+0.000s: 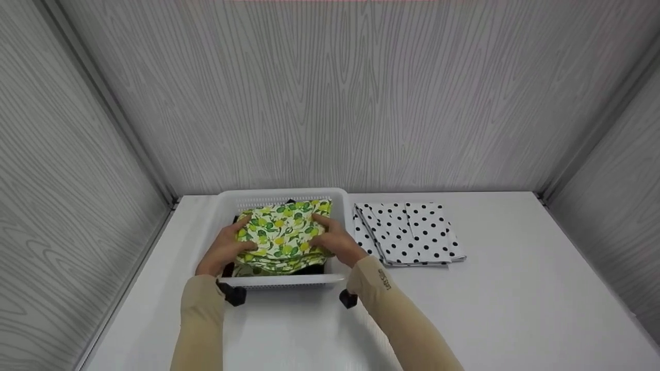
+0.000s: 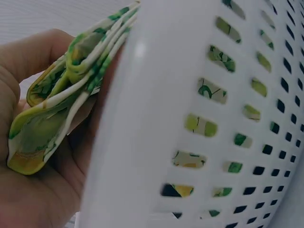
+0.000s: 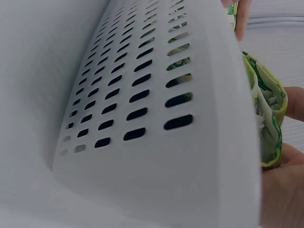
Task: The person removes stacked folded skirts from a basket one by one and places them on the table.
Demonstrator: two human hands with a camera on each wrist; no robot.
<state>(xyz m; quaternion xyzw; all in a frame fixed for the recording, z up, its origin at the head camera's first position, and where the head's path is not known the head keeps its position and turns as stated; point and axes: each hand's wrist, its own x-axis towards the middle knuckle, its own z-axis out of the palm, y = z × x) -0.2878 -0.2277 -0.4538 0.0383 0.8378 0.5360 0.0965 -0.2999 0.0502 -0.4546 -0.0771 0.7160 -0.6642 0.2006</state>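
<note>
The left hand (image 1: 225,251) and right hand (image 1: 337,241) each pinch a side of the folded lemon cloth (image 1: 281,232), between them at the top of the white basket (image 1: 289,280). It looks light, soft and floppy. Its 2 sides seem best to hold, layers squeezed together. A dotted cloth (image 1: 412,232) lies right of the hands.
</note>
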